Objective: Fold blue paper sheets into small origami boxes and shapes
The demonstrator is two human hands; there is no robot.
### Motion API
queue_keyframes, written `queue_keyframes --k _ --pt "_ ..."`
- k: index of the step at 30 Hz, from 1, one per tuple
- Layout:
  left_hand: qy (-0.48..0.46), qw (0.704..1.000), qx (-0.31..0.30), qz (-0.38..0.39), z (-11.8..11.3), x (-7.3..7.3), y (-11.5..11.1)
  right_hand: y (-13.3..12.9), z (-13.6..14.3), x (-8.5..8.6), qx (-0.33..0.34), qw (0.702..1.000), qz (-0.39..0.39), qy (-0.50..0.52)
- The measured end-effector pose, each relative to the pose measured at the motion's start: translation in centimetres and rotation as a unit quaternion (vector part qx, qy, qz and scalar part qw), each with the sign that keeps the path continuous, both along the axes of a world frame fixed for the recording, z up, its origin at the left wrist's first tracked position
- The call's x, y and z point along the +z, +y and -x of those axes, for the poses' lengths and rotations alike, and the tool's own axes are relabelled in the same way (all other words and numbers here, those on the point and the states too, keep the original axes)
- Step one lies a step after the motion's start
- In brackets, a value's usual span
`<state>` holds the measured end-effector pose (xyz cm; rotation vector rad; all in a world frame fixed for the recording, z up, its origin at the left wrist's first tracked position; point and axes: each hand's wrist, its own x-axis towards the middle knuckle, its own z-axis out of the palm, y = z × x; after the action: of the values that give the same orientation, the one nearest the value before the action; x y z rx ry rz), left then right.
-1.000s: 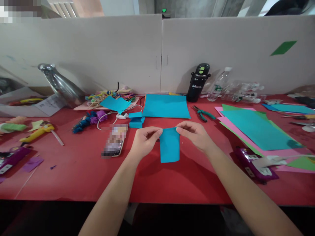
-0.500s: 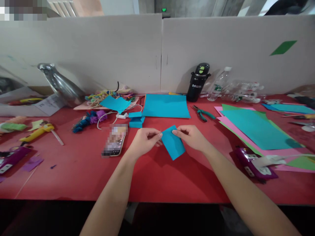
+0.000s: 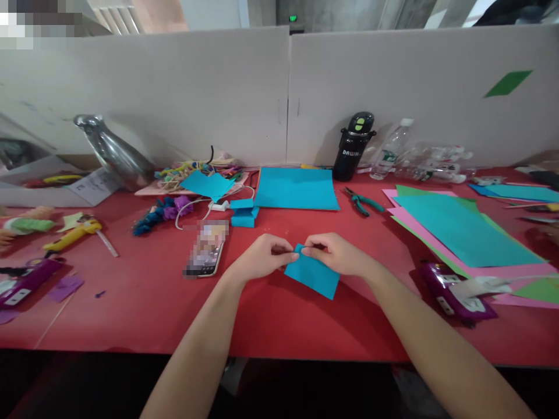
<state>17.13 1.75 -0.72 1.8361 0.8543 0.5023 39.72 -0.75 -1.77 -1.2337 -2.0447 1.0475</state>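
A small blue paper piece (image 3: 315, 273) is held above the red table (image 3: 279, 337), its wide end tilted toward the lower right. My left hand (image 3: 271, 255) pinches its upper left corner between thumb and fingers. Close beside it, my right hand (image 3: 328, 252) grips the top edge, thumb on the near face. The two thumbs nearly touch. A folded blue paper shape (image 3: 243, 215) stands behind my left hand, and a large blue sheet (image 3: 297, 187) lies flat near the partition. The fingertips behind the paper are hidden.
On the left are a phone (image 3: 208, 250), a yellow glue gun (image 3: 76, 234) and a tilted metal jug (image 3: 116, 154). Pliers (image 3: 361, 202), a black bottle (image 3: 353, 148), stacked coloured sheets (image 3: 463, 233) and a purple power strip (image 3: 452, 297) are to the right.
The paper has turned, its lower end swinging to the right. Both hands have come closer together at its top edge, and my right hand sits slightly lower and further left.
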Motion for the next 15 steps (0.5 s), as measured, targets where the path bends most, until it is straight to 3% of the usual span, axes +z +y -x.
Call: queue_keyframes --k 6,12,15 --pt "0.01 0.995 0.058 -0.084 -0.2 -0.9 0.4 0.2 0.0 0.1 -0.055 0.998 -0.034 -0.014" --pt "0.029 0.981 0.108 -0.161 -0.4 -1.5 0.7 0.3 -0.3 0.0 -0.039 0.999 -0.034 -0.014" --pt "0.033 0.979 0.117 -0.166 -0.4 -1.4 0.8 0.4 -0.3 -0.2 -0.087 0.994 -0.051 -0.037"
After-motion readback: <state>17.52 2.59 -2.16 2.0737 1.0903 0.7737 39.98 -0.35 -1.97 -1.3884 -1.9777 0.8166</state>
